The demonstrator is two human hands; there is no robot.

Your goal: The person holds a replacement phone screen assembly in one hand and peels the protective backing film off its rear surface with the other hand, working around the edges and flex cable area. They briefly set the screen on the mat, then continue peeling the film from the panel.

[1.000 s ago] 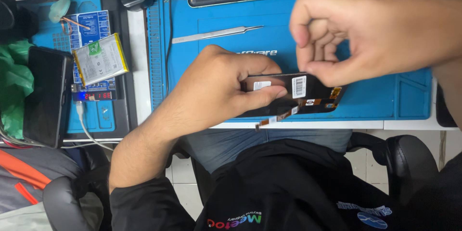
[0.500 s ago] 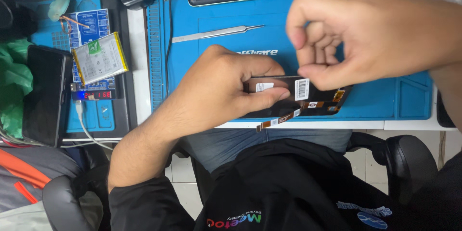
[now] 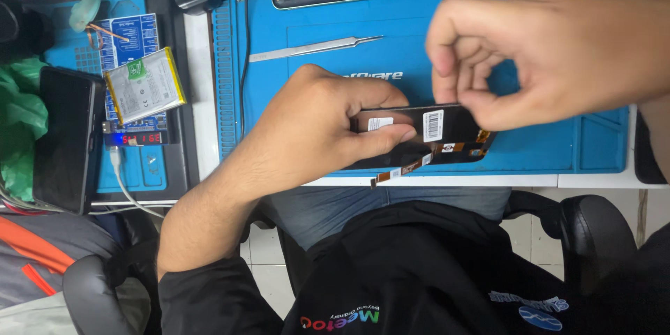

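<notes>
A person's left hand (image 3: 328, 132) clamps a black phone display panel (image 3: 426, 136) over the blue mat's (image 3: 558, 146) near edge, while the right hand (image 3: 544, 56) just above pinches fingertips (image 3: 460, 94) together, apparently peeling something off its back; the next move needs a slow, even pull.

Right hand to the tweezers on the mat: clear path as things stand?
Probably yes. The right hand is pinching at the top edge of the phone screen held by the left hand. The tweezers lie uncovered on the blue mat, nothing between.
</notes>
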